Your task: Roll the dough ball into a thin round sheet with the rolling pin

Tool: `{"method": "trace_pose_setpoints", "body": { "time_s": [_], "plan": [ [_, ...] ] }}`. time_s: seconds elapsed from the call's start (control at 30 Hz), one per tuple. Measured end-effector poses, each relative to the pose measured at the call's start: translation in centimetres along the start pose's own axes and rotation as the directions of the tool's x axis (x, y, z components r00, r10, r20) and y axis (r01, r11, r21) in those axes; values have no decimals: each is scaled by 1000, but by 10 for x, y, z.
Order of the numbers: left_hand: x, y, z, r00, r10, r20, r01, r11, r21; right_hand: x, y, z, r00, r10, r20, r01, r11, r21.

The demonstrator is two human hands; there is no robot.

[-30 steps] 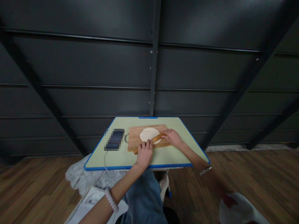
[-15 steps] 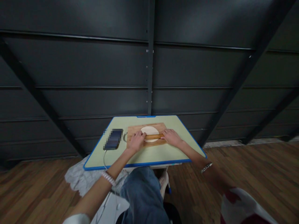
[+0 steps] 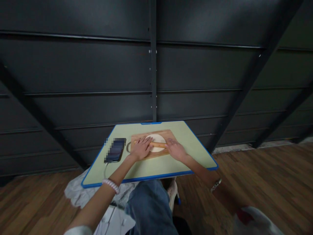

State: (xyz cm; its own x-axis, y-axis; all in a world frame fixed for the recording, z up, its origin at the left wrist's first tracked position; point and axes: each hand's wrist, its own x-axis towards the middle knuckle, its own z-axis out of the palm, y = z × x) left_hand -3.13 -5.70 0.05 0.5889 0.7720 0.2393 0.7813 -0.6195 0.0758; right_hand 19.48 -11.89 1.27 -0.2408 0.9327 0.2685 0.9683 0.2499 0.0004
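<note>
A wooden rolling pin (image 3: 158, 144) lies crosswise over a round, flat sheet of pale dough (image 3: 156, 137). Under the dough is a wooden cutting board (image 3: 168, 133) with a metal ring handle at its left end. My left hand (image 3: 141, 148) presses on the pin's left end, its fingers laid over the wood. On the other end sits my right hand (image 3: 176, 149), fingers over the pin and palm low. Both pin ends are hidden beneath the hands. Part of the dough shows beyond the pin, and a smaller part on the near side.
The board rests on a small pale-green table (image 3: 195, 156) with a blue edge. A phone (image 3: 116, 150) with a white cable lies at the left. Dark metal panels (image 3: 110, 65) rise behind the table. Crumpled white cloth (image 3: 78, 189) hangs below its left side, by my knee (image 3: 150, 202).
Both hands still bear on the rolling pin, with the left fingers now flatter and further stretched over it. The view has tilted slightly, and the board sits at a slight angle.
</note>
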Motion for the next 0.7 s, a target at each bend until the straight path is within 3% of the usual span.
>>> {"method": "trace_pose_setpoints", "body": {
  "time_s": [0.27,0.43,0.7],
  "plan": [
    [28,4,-7,997,-52,55,52,999,-8,17,4,14,983,181,17,-181,983,-4],
    [54,4,-8,989,-97,112,95,995,22,31,10,12,975,216,48,-216,976,1],
    [86,2,-13,988,-52,143,50,999,16,56,25,9,961,237,140,-240,971,2]
  ]
}}
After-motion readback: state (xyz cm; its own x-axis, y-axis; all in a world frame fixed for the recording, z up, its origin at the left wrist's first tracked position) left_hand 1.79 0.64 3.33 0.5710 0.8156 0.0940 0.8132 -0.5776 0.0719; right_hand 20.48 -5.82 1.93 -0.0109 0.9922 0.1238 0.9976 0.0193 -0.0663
